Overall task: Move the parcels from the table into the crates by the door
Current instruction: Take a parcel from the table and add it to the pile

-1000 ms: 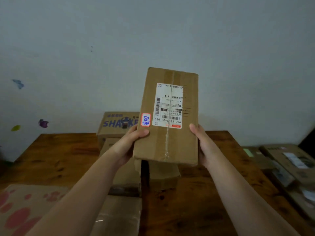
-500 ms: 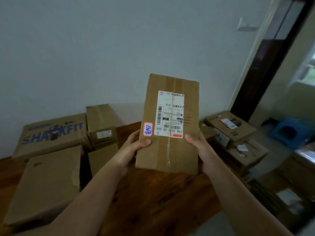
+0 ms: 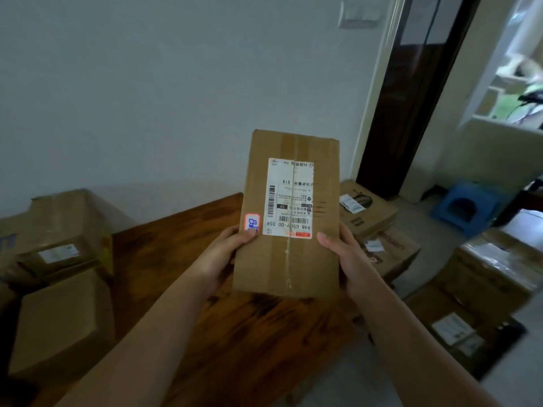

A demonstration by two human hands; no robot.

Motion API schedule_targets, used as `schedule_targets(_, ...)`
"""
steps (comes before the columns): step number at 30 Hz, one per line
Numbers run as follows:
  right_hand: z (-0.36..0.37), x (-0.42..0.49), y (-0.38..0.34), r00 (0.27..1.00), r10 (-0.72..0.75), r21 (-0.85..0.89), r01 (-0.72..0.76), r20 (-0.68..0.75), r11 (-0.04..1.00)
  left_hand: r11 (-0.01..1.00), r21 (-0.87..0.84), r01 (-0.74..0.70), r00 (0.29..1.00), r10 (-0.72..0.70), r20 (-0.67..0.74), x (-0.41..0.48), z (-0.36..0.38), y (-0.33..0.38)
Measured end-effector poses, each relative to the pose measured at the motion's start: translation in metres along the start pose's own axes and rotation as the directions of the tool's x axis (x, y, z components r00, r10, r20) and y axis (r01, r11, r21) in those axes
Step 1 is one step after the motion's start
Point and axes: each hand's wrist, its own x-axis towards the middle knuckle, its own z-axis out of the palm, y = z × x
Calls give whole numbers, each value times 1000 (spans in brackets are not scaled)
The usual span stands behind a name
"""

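Taped brown parcel (image 3: 289, 218) upright above table (image 3: 235, 333); label seemingly inverted.

Parcel (image 3: 289, 259): matt cardboard, glossy clear tape, white paper label. Table (image 3: 241, 333): dark varnished wood, semi-gloss.

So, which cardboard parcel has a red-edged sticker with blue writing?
The parcel held by the left hand and right hand, sticker beside its white label. Others show none.

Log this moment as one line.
parcel: held up, off table | left hand: grips left edge | right hand: grips right edge | placed: no
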Motion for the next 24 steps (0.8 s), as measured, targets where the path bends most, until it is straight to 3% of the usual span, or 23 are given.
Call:
schedule_targets(10,-220,69,-22,983,152,-122,-164,-103,979,984,-145,99,992,-109,-63,98,207,-69)
schedule_targets(17,-285,132,17,936,316,-141,-337,-155,931,982,-45,182,963,-187,-195,173,260,-128)
schedule_targets(24,-314,197,59,873,465,-230,-488,-146,842,904,-104,414,842,-424,-333,243,278,-175)
